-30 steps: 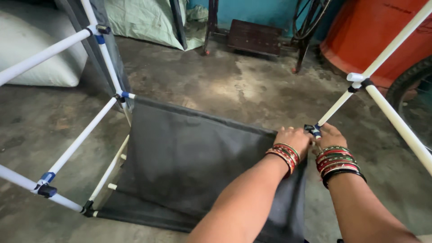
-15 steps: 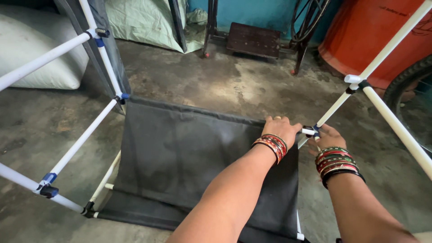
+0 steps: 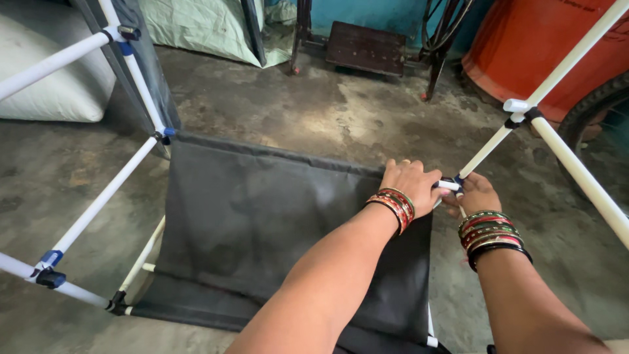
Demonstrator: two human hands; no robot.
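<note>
Left hand (image 3: 411, 187): my forearm bare, no sleeve; a ring on one finger; wrist stacked with red, green and gold bangles, one black at the arm end | Right hand (image 3: 477, 194): my forearm likewise bare; wider stack of red, green and gold bangles, closed by a broad black one

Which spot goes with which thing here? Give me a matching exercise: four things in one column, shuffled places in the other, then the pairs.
Things:
1. left hand
2. right hand
3. black fabric panel
4. orange drum

Places:
A. top right, behind the white pipes
B. stretched across the frame at floor level
C. on the far right corner of the fabric, gripping the pipe end
D. under the corner connector, right of the other hand

Pairs: 1-C, 2-D, 3-B, 4-A
</note>
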